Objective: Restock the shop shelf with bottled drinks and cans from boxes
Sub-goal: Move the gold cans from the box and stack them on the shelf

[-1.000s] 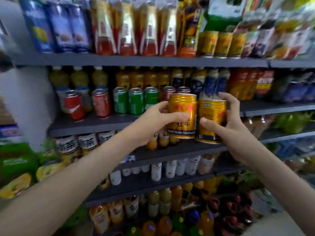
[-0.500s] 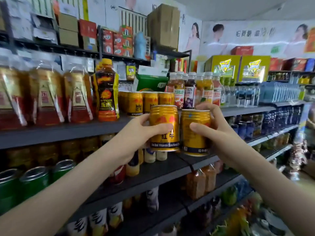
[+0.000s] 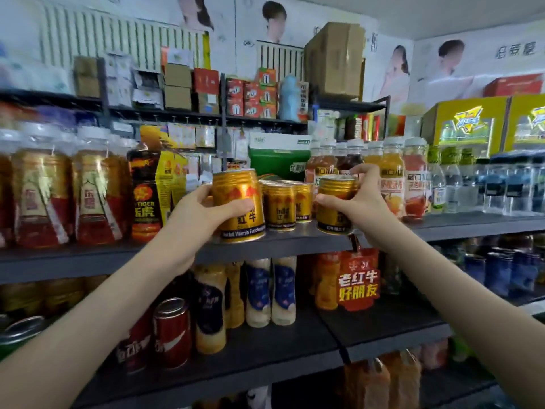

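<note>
my left hand [image 3: 200, 215] grips the left can [image 3: 239, 199] and my right hand [image 3: 364, 202] grips the right can [image 3: 334, 202], fingers curled round each, axes vertical. the shelved cans [image 3: 281, 205] stand between them, farther back on the shelf [image 3: 295, 242]. the right can is nearer the shelf edge and likely seats first.

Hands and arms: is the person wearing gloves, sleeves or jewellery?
No. The left hand and right hand are bare: no gloves, rings or watch visible. The left forearm and right forearm are uncovered too; no sleeve shows in frame.
</note>
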`<state>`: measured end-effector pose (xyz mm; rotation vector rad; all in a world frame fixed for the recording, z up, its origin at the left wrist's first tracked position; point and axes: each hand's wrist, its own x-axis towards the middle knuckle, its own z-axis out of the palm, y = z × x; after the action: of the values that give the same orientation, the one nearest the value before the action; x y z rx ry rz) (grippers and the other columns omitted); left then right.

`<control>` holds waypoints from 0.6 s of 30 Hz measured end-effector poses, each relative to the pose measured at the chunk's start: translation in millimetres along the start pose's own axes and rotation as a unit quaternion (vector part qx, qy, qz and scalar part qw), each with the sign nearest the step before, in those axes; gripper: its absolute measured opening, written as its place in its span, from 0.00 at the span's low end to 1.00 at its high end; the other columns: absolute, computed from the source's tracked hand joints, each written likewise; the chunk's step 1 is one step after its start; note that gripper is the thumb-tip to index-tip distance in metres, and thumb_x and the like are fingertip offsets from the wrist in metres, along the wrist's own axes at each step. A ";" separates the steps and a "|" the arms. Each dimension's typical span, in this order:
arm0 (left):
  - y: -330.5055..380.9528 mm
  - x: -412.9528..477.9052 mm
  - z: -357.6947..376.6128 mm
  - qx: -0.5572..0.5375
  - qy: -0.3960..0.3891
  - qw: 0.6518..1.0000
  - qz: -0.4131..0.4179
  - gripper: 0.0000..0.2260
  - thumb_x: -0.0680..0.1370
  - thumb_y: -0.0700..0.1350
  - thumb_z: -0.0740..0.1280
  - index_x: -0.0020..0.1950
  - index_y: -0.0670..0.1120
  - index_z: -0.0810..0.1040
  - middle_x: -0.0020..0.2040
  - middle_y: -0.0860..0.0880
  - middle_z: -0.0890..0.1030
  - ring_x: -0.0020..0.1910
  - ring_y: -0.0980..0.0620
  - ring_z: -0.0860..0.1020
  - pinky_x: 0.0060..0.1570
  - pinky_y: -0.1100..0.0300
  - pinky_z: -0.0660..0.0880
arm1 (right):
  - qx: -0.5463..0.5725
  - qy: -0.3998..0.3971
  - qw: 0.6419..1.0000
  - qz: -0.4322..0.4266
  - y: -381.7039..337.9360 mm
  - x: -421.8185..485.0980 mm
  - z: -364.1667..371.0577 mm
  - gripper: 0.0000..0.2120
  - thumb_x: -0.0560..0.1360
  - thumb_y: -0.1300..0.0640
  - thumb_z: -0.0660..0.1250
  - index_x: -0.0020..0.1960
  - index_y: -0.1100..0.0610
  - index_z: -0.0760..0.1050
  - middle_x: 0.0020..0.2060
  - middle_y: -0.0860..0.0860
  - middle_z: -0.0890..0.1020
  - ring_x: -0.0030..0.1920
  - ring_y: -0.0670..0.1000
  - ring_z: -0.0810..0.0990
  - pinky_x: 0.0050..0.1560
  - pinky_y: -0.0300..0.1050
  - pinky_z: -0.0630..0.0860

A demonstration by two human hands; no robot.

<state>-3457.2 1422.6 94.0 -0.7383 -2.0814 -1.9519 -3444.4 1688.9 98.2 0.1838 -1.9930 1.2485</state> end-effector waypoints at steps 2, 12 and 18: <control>0.1 3.9 10.6 0.007 0.037 0.999 0.003 0.29 0.59 0.55 0.75 0.59 0.54 0.74 0.54 0.55 0.80 0.52 0.57 0.79 0.47 0.59 0.75 | -0.044 -0.042 0.998 -0.030 18.9 22.9 0.9 0.37 0.63 0.48 0.79 0.61 0.48 0.57 0.59 0.55 0.72 0.57 0.54 0.76 0.58 0.54 0.77; -1.0 12.8 13.0 0.051 0.162 0.986 0.001 0.16 0.67 0.46 0.76 0.47 0.59 0.72 0.49 0.57 0.80 0.49 0.58 0.79 0.45 0.60 0.75 | -0.066 -0.126 0.989 -0.038 76.8 88.8 33.5 0.39 0.64 0.47 0.79 0.66 0.54 0.60 0.62 0.54 0.67 0.65 0.54 0.67 0.64 0.48 0.68; -4.2 22.3 15.7 0.115 0.138 0.984 -0.016 0.31 0.58 0.55 0.77 0.58 0.55 0.74 0.54 0.54 0.81 0.54 0.55 0.79 0.57 0.53 0.76 | -0.032 -0.272 0.962 0.008 81.2 93.7 17.3 0.29 0.76 0.51 0.67 0.72 0.49 0.57 0.64 0.51 0.70 0.59 0.47 0.73 0.54 0.38 0.73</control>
<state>-3475.4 1442.8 98.9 -0.3675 -2.1057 -1.6771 -3558.4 1740.6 99.0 0.5284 -2.4990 1.2303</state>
